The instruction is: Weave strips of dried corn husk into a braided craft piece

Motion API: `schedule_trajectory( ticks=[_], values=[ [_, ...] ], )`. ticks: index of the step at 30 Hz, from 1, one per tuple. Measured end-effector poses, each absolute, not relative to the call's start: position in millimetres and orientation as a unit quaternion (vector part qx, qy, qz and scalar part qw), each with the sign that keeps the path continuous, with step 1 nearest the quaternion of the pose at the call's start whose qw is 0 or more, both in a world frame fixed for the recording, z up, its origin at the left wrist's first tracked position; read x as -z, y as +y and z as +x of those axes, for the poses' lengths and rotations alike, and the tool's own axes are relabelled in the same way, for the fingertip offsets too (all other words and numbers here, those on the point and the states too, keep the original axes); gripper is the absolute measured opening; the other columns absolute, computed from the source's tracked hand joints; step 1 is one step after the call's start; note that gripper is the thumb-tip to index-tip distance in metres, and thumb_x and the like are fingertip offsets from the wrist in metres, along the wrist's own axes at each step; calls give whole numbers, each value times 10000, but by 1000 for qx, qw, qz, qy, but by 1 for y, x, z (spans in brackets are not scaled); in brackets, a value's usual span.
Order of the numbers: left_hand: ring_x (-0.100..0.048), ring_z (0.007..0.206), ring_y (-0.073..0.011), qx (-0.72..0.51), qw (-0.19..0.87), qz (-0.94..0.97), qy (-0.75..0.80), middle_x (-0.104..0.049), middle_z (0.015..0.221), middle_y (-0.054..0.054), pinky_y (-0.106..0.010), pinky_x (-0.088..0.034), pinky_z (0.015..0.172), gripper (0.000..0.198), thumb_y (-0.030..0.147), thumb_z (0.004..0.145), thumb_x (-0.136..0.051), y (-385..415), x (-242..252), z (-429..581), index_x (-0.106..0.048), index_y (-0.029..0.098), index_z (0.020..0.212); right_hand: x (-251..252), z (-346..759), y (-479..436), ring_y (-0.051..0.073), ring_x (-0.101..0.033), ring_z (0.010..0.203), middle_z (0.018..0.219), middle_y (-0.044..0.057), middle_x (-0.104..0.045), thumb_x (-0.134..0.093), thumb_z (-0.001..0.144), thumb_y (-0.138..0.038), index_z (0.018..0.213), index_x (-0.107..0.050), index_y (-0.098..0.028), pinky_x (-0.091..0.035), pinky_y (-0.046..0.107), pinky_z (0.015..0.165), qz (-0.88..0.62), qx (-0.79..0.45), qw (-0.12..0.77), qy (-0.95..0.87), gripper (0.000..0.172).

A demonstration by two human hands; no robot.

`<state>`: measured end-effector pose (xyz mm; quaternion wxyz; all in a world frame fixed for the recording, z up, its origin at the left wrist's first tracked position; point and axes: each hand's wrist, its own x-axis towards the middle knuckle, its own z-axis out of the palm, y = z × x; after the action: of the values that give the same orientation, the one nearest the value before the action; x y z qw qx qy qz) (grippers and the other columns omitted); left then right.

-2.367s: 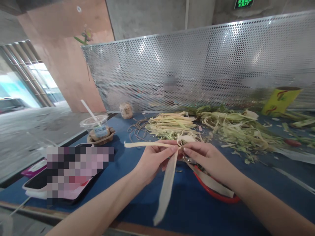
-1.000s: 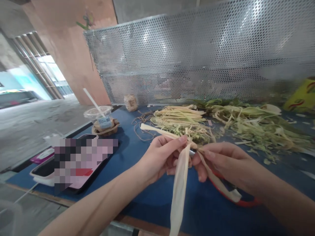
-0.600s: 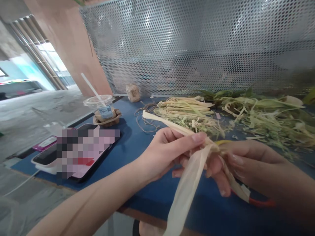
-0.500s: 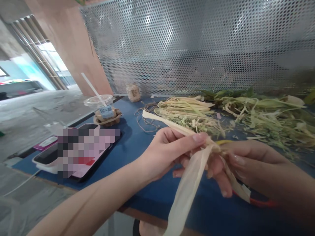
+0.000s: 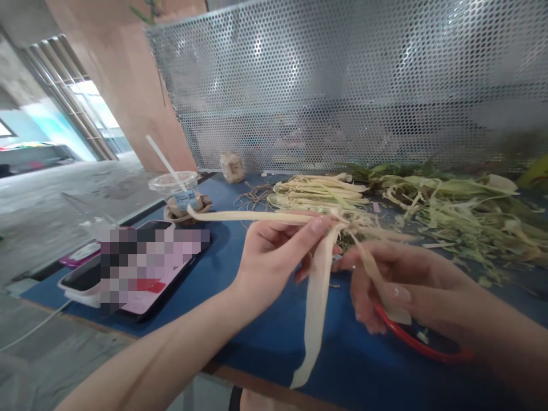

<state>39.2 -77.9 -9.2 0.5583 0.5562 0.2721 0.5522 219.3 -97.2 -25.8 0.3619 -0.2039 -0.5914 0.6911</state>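
Observation:
My left hand (image 5: 274, 257) pinches the crossing point of several pale corn-husk strips (image 5: 317, 297) above the blue table (image 5: 240, 319). One strip sticks out level to the left, another hangs down past the table edge. My right hand (image 5: 394, 282) is just to the right, fingers curled, with a short husk strip lying across them. Beneath the right hand lie red-handled scissors (image 5: 419, 345).
A pile of cut husk strips (image 5: 321, 197) and green husk scraps (image 5: 454, 205) fills the back of the table before a perforated metal screen (image 5: 342, 85). A lidded cup with a straw (image 5: 177, 194), a phone (image 5: 141, 268) and twine (image 5: 252, 200) lie at the left.
The hands have drawn a little apart. The long strip has swung from slanting back-left to level, pointing left. My right hand has dropped lower, away from the crossing point.

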Motion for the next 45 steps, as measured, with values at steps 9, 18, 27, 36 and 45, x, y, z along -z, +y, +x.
schedule_trajectory(
  ticks=[9, 18, 27, 36, 45],
  values=[
    [-444, 372, -27, -617, 466, 539, 332, -695, 758, -6, -152, -297, 293, 246, 318, 701, -628, -68, 16, 39, -681, 246, 930, 20, 218, -98, 149, -632, 746, 836, 64, -674, -484, 837, -330, 1000, -589, -197, -490, 254, 637, -277, -623, 322, -657, 235],
    [-424, 357, -32, -549, 499, 564, 363, -670, 619, -10, -158, -276, 324, 168, 269, 674, -656, -70, 12, 42, -693, 171, 806, 19, 222, -94, 158, -555, 628, 704, 31, -605, -477, 805, -276, 725, -548, -225, -426, 275, 568, -491, 21, 483, -724, 119],
    [-580, 603, -100, -506, 425, 666, 346, -679, 707, -22, -179, -440, 536, 117, 263, 688, -638, -71, 11, 47, -694, 180, 748, 13, 215, -92, 132, -500, 593, 658, 17, -536, -496, 807, -294, 828, -571, -205, -397, 239, 525, -447, 22, 440, -778, 118],
    [-400, 370, -33, -478, 506, 606, 386, -595, 534, 13, -147, -284, 355, 226, 362, 720, -593, -71, 2, 40, -635, 149, 661, 7, 217, -83, 137, -580, 653, 779, 35, -634, -505, 800, -269, 842, -648, -212, -456, 230, 541, -419, -167, 390, -803, 160],
    [-318, 324, -22, -472, 510, 612, 378, -417, 397, 53, -152, -215, 310, 304, 417, 688, -615, -71, 4, 34, -603, 127, 600, 10, 209, -81, 122, -545, 573, 705, 32, -612, -527, 764, -194, 819, -647, -188, -435, 229, 509, -395, -125, 409, -813, 132]
  ],
)
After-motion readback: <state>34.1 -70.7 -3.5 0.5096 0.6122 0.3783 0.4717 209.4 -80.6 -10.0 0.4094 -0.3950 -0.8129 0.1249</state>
